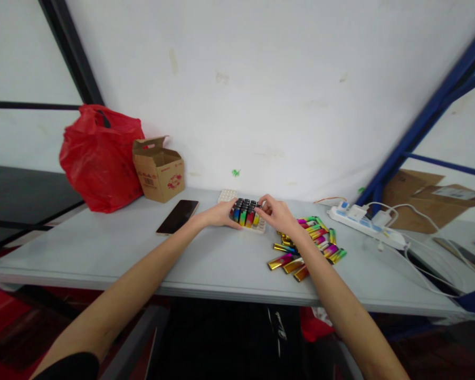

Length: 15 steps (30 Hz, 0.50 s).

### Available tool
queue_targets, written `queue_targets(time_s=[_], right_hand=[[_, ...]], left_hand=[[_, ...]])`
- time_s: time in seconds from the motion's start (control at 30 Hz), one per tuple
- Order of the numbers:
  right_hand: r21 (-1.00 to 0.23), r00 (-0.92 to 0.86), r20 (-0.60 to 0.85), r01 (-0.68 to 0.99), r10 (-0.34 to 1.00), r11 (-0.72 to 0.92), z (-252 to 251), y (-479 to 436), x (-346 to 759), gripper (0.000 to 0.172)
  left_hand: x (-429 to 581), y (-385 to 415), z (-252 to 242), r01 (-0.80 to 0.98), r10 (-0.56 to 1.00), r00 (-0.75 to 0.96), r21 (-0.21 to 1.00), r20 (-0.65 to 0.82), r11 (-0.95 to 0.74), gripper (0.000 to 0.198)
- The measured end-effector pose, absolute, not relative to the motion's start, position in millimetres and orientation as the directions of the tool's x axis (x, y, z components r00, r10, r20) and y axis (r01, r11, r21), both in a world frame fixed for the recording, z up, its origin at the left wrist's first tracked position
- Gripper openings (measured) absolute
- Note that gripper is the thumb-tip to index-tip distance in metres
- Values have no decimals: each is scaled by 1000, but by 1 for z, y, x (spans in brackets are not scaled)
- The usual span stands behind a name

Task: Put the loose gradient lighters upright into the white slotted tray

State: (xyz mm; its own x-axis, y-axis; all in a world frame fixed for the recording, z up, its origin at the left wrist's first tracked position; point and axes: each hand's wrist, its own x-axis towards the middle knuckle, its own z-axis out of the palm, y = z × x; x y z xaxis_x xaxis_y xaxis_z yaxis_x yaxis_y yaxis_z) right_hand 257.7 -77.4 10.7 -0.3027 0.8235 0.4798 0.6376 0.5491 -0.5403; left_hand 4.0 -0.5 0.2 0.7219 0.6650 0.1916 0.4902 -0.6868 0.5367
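Red plastic bag stands beside an open brown cardboard box, then a dark flat phone on the pale grey bench. The left hand has its grip wide against upright, black-topped multicoloured cylinders in a white tray; the right hand bends over their right end, whether holding one I cannot tell. Loose shiny cylinders lie farther right.

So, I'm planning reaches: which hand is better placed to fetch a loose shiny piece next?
Likely the right hand: it is nearer the loose shiny pieces; the left hand, across the upright group, is farther.
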Motion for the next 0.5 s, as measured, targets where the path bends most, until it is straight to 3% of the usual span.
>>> queue_targets(time_s=[0.5], right_hand=[[-556, -420, 342, 631, 841, 541, 17, -81, 266, 17]], left_hand=[[4, 2, -3, 476, 660, 725, 550, 197, -686, 77]])
